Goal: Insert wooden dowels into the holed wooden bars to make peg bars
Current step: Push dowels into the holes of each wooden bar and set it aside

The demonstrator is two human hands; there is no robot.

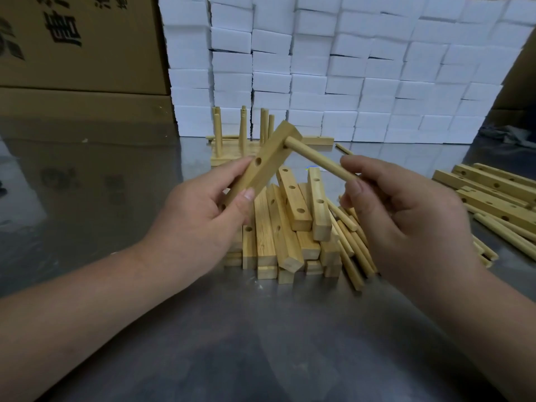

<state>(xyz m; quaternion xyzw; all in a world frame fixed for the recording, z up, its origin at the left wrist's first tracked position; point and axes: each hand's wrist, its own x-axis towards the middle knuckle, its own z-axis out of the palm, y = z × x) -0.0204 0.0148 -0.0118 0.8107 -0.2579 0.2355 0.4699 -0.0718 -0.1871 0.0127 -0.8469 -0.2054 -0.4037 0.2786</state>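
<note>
My left hand grips a holed wooden bar, tilted up to the right above the table. A wooden dowel sticks out of the bar's top hole, and my right hand pinches its free end. An empty hole shows in the middle of the held bar. Under both hands lies a pile of holed bars with loose dowels along its right side. Finished peg bars with upright dowels stand behind the pile.
More holed bars and dowels lie at the right edge of the shiny metal table. A wall of white boxes stands at the back. Brown cartons are stacked at the back left.
</note>
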